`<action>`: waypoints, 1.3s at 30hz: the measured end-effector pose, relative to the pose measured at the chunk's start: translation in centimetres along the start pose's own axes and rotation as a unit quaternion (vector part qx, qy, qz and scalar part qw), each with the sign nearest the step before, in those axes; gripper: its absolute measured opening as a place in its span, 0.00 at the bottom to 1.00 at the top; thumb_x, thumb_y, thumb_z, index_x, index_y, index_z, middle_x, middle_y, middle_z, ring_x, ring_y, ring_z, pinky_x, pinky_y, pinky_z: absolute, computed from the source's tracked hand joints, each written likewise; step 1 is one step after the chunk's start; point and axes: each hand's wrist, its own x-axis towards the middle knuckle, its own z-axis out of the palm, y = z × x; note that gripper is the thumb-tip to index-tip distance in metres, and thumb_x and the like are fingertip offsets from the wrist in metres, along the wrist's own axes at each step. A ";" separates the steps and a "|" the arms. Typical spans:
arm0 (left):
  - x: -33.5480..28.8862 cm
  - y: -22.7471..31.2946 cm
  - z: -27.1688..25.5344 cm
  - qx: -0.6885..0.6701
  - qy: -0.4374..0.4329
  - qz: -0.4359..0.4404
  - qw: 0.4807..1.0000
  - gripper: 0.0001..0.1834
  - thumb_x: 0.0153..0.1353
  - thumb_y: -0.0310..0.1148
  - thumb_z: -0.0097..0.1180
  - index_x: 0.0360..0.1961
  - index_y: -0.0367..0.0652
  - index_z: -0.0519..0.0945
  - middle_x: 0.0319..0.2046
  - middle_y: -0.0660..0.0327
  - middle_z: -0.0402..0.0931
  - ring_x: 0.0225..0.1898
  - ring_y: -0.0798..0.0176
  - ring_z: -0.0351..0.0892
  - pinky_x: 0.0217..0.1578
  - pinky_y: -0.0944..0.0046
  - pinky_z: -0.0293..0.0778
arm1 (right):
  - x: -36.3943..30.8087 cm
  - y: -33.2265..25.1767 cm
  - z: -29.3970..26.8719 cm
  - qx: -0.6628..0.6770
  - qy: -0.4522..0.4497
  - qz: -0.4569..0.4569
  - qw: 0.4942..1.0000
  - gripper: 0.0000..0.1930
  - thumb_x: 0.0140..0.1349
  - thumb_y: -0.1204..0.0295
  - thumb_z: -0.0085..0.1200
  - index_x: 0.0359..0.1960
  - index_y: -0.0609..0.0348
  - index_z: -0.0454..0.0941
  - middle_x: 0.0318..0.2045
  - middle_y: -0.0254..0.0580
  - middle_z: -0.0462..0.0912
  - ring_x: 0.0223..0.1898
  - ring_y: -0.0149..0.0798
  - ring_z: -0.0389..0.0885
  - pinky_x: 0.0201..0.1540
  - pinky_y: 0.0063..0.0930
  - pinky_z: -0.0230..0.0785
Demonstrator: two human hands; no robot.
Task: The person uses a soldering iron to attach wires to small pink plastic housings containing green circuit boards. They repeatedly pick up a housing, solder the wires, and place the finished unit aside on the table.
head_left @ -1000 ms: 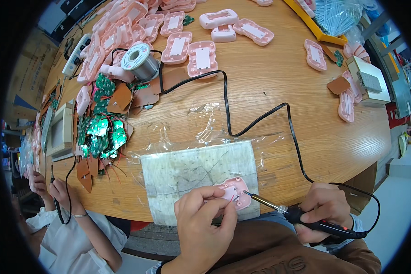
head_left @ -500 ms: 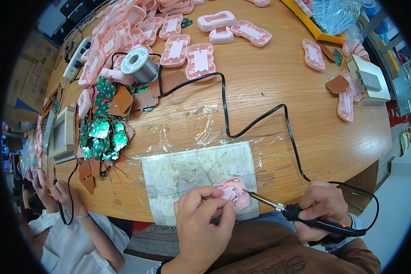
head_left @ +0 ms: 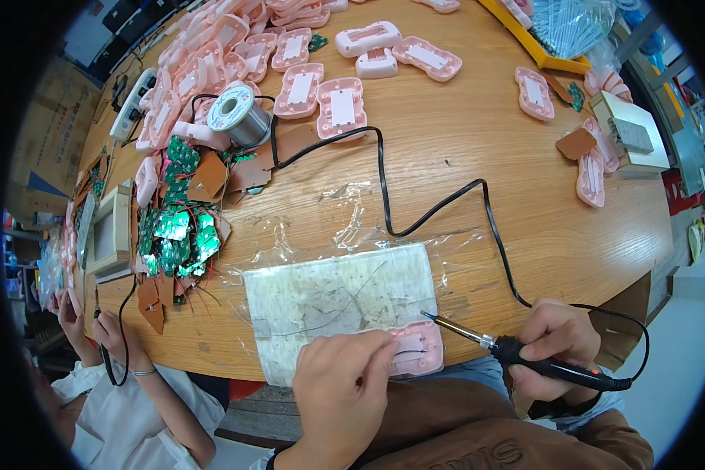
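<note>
A pink plastic shell (head_left: pixel 427 337) lies inner side up at the near right corner of the worn white mat (head_left: pixel 290 290). Inside it show a pale rectangular panel, screw posts and a short dark wire. My left hand (head_left: pixel 341 388) is closed, thumb and forefinger pinched over the shell's left end; what they pinch is hidden. My right hand (head_left: pixel 560 345) is wrapped round the black handle of a soldering iron (head_left: pixel 552 370). Its metal tip points left, just above the shell's far right corner and apart from it.
The iron's black cord (head_left: pixel 439 211) winds across the wooden table to a solder wire spool (head_left: pixel 243 117). Green circuit boards (head_left: pixel 172 243) with red wires lie left, pink shells (head_left: pixel 204 66) beyond. At far left a co-worker's hand (head_left: pixel 113 337) holds another iron. A yellow tray (head_left: pixel 540 47) stands back right.
The shell has shifted right and nearer and lies straighter. My left fingers have curled further over its left end. The iron's tip has drawn out of the shell, toward the far side.
</note>
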 end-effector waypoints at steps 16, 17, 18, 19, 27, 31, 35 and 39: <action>0.5 -0.6 1.7 0.026 -0.043 0.070 0.996 0.08 0.45 0.27 0.68 0.27 0.48 0.81 0.25 0.70 0.74 0.30 0.62 0.70 0.34 0.60 0.61 | -0.7 -0.8 -0.6 0.019 -0.059 0.018 0.998 0.14 0.41 0.78 0.68 0.29 0.56 0.76 0.21 0.35 0.76 0.19 0.34 0.72 0.19 0.25 0.61; 0.5 -0.6 1.6 0.025 -0.045 0.066 0.996 0.08 0.45 0.27 0.68 0.27 0.48 0.81 0.25 0.70 0.74 0.30 0.62 0.70 0.34 0.60 0.61 | -0.7 -0.7 -0.5 0.021 -0.063 0.018 0.998 0.14 0.41 0.78 0.68 0.29 0.56 0.76 0.21 0.35 0.76 0.19 0.34 0.72 0.19 0.25 0.60; 0.5 -0.5 1.6 0.023 -0.050 0.059 0.997 0.08 0.45 0.27 0.68 0.27 0.48 0.81 0.25 0.70 0.74 0.30 0.62 0.70 0.34 0.60 0.61 | -0.7 -0.7 -0.5 0.023 -0.064 0.018 0.998 0.13 0.42 0.78 0.68 0.29 0.56 0.77 0.21 0.35 0.76 0.19 0.34 0.72 0.19 0.25 0.60; 0.5 -0.5 1.6 0.025 -0.047 0.064 0.997 0.08 0.45 0.27 0.68 0.27 0.48 0.81 0.25 0.70 0.74 0.30 0.62 0.70 0.34 0.61 0.61 | -0.7 -0.6 -0.4 0.026 -0.065 0.018 0.997 0.13 0.42 0.78 0.68 0.28 0.56 0.77 0.21 0.35 0.76 0.19 0.34 0.72 0.18 0.25 0.60; 0.6 -0.6 1.6 0.027 -0.056 0.063 0.996 0.08 0.45 0.27 0.68 0.27 0.47 0.81 0.25 0.70 0.74 0.30 0.62 0.70 0.35 0.61 0.61 | -0.2 -0.9 -1.1 -0.011 -0.144 -0.031 0.989 0.09 0.44 0.76 0.67 0.26 0.54 0.79 0.22 0.35 0.75 0.19 0.34 0.69 0.17 0.23 0.57; 0.5 -0.6 1.6 0.024 -0.055 0.057 0.997 0.08 0.45 0.27 0.68 0.27 0.47 0.81 0.25 0.69 0.74 0.30 0.62 0.70 0.35 0.60 0.61 | -0.1 -1.3 -1.3 -0.021 -0.113 -0.027 0.993 0.08 0.45 0.76 0.66 0.26 0.53 0.78 0.23 0.35 0.75 0.19 0.34 0.68 0.17 0.23 0.58; 0.5 -0.6 1.5 0.022 -0.061 0.052 0.997 0.07 0.45 0.27 0.67 0.27 0.47 0.81 0.26 0.69 0.74 0.31 0.61 0.70 0.35 0.60 0.61 | -0.2 -1.1 -1.3 -0.015 -0.139 -0.016 0.990 0.11 0.42 0.76 0.68 0.27 0.53 0.78 0.22 0.34 0.75 0.18 0.34 0.68 0.18 0.26 0.59; 0.6 -0.6 1.5 0.014 -0.054 0.055 0.997 0.07 0.46 0.27 0.67 0.27 0.47 0.81 0.26 0.68 0.74 0.31 0.60 0.70 0.35 0.59 0.61 | -0.3 -0.9 -1.5 -0.003 -0.050 -0.025 0.998 0.14 0.39 0.76 0.69 0.27 0.53 0.77 0.21 0.34 0.74 0.17 0.33 0.68 0.19 0.26 0.58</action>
